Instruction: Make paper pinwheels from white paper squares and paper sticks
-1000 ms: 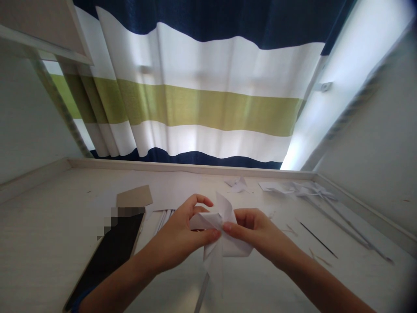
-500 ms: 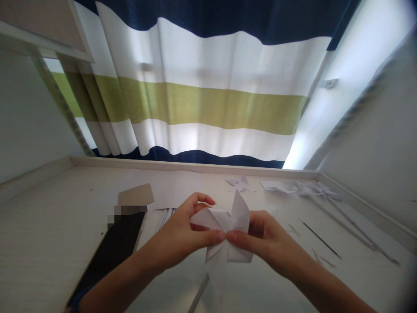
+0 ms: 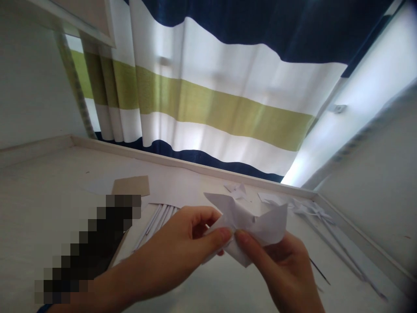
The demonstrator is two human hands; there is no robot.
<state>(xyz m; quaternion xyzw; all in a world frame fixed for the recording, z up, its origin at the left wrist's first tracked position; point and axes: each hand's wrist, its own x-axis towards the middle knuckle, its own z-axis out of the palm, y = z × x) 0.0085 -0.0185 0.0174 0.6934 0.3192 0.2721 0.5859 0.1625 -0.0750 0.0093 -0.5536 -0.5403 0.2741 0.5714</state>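
Observation:
A white paper pinwheel [image 3: 265, 221] with folded, pointed blades is held up above the table between both hands. My left hand [image 3: 195, 239] pinches it from the left, the thumb pressed near its centre. From the right, my right hand [image 3: 276, 256] grips it with the thumb beside the left thumb; the fingers behind the paper are mostly hidden. Under and left of my left hand lie several rolled white paper sticks [image 3: 156, 221].
A brown card [image 3: 130, 186] and white paper sheets [image 3: 176, 184] lie at the back left. Another paper pinwheel [image 3: 237, 190] rests at the back. Pinwheels on sticks [image 3: 345, 248] lie along the right side, near a thin dark rod [image 3: 321, 273]. A striped curtain [image 3: 211, 95] hangs behind.
The pinwheel has turned in my hands, its blades now pointing differently, and it sits slightly further right. The whole view has tilted. Both hands still hold the paper.

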